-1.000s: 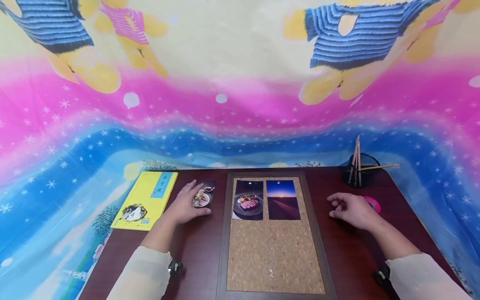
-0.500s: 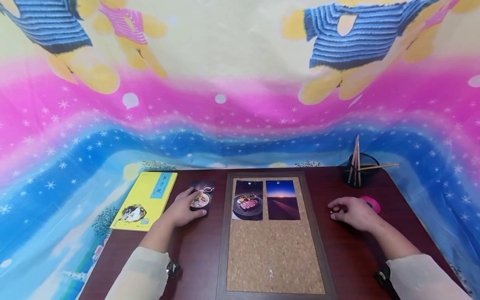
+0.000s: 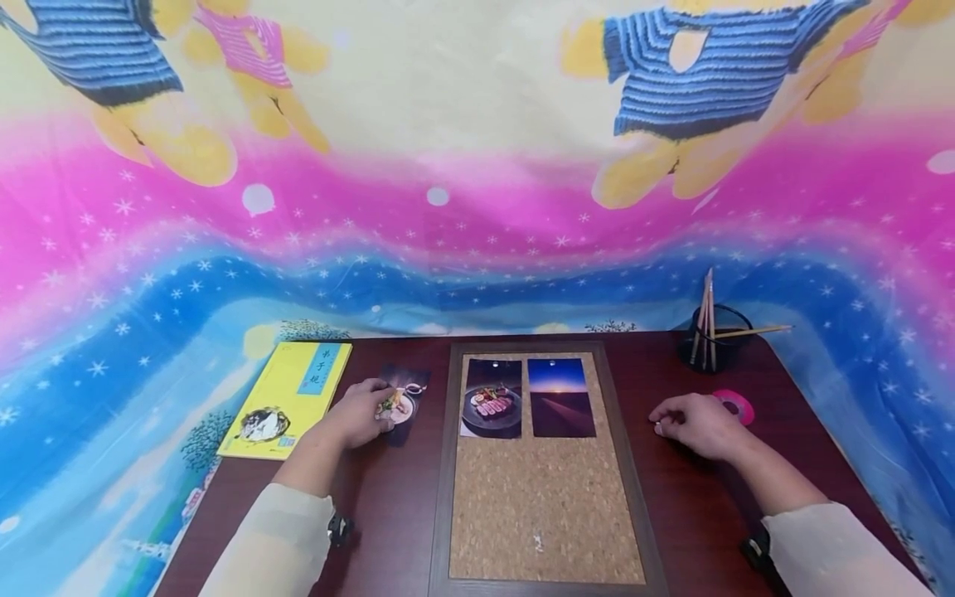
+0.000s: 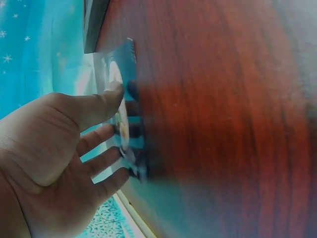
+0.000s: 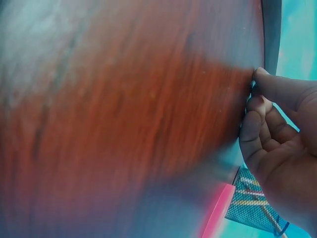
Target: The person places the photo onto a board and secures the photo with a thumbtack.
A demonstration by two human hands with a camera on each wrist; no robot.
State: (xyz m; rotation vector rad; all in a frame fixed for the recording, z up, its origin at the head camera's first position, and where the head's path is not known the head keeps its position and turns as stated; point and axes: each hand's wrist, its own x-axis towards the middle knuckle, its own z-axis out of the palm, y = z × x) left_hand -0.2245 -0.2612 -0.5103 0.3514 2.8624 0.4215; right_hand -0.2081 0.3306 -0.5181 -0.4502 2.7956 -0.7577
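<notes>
My left hand [image 3: 361, 412] pinches a photo card [image 3: 399, 408] of a bowl of food, its thumb on the near side and fingers along the left edge. In the left wrist view the card [image 4: 128, 64] stands slightly tilted at the tabletop. On the right, my right hand [image 3: 697, 424] has its fingers curled, holding a small pale thing [image 5: 268, 104] that looks like a pushpin; most of it is hidden. Between the hands lies a framed corkboard [image 3: 545, 497]. A steak photo [image 3: 492, 400] and a sunset photo [image 3: 561, 398] are pinned along its top.
A yellow book [image 3: 287, 398] lies left of the left hand. Beyond the right wrist is a pink round object [image 3: 734, 406], and a black mesh cup [image 3: 719, 344] with several pencils stands behind it. Small clear pieces [image 3: 539, 543] sit low on the corkboard.
My left thumb and fingers have closed in on the bowl photo, which has turned slightly. The right fingers have drawn together round the small pale thing.
</notes>
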